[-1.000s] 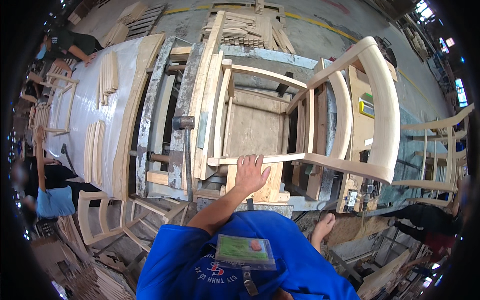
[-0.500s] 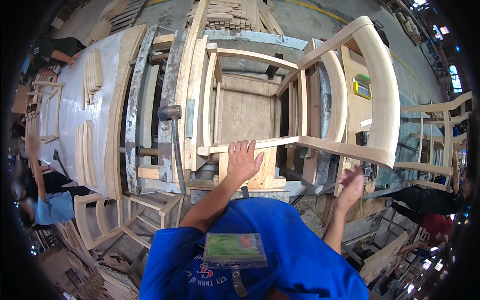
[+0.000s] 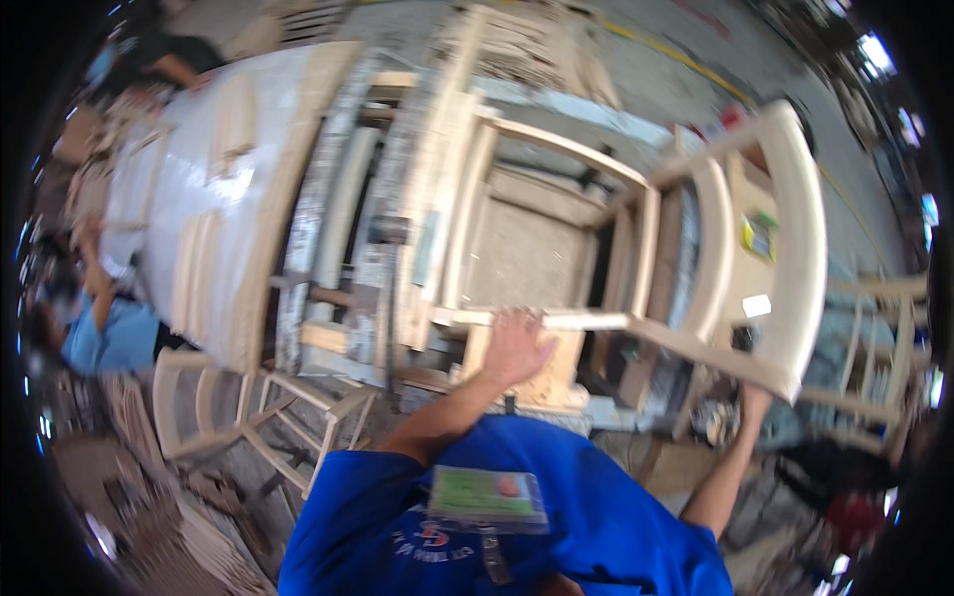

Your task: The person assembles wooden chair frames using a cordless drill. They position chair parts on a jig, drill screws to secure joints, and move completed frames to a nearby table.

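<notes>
A pale wooden chair frame [image 3: 810, 238] lies on its back across the work stand, its curved back rails to the right. My left hand [image 3: 517, 350] rests over the near side rail of its seat, fingers laid across the wood and thumb held apart. At the near end of the chair back is my right hand [image 3: 755, 399]; the wood and blur hide its fingers, so its grip does not show. A hammer [image 3: 390, 230] lies left of the frame, its head dark and its handle blurred.
Left stands a plastic-covered table [image 3: 273, 129] with wooden strips [image 3: 196, 273]. Another chair frame [image 3: 248, 422] sits at lower left, more chair parts [image 3: 874, 343] at right. A yellow-green object [image 3: 759, 238] lies on a board behind the back rails. Co-workers are at left, one in a light-blue shirt [image 3: 114, 333].
The view has swung, shifting the scene right and down and blurring it. My right hand has moved in to the chair back's near corner. My left hand stays on the rail.
</notes>
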`<state>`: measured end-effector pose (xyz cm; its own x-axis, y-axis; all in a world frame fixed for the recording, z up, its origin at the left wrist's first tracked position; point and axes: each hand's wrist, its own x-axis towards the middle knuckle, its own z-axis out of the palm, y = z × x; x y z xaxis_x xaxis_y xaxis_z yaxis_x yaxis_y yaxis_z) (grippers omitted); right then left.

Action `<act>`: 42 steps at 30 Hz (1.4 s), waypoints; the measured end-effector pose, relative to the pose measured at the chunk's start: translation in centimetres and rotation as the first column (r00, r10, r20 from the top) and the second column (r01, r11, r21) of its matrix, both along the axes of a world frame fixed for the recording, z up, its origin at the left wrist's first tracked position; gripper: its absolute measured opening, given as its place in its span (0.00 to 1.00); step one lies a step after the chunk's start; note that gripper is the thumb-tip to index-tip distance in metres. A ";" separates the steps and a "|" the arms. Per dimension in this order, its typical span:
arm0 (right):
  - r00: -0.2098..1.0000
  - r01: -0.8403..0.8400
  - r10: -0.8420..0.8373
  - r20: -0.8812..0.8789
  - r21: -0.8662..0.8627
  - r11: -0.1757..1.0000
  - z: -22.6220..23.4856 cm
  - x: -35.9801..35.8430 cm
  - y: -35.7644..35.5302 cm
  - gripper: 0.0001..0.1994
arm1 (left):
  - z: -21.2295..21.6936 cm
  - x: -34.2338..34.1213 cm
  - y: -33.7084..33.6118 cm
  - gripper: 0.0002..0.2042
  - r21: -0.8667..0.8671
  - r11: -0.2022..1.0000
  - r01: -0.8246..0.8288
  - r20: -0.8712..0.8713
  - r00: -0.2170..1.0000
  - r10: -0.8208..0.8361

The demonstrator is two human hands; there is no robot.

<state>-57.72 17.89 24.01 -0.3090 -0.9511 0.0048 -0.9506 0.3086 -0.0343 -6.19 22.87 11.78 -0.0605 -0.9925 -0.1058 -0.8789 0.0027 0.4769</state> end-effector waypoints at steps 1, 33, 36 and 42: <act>1.000 -0.021 0.021 -0.008 0.042 0.999 -0.2 0.2 -1.0 0.30 | -0.9 0.5 0.4 0.31 -0.095 0.994 -0.054 -0.150 0.988 0.039; 0.992 -0.110 0.114 0.056 -0.075 0.991 1.9 6.0 -0.2 0.26 | 3.8 1.4 3.3 0.24 -0.251 0.966 0.058 0.003 0.998 -0.060; 0.987 -0.139 0.144 0.076 -0.066 0.988 3.3 5.0 0.7 0.26 | 3.0 2.3 4.6 0.23 -0.241 0.970 0.025 -0.011 1.000 -0.029; 0.689 0.209 -0.122 0.715 -0.035 0.977 11.8 1.5 3.7 0.21 | 2.6 3.0 4.2 0.24 -0.173 0.985 0.026 -0.092 0.995 -0.043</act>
<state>-56.20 21.63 35.84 -0.4153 -0.8909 -0.1840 -0.5664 0.4115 -0.7140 -3.19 27.08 14.37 -0.0966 -0.9926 0.0738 -0.8274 0.1213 0.5483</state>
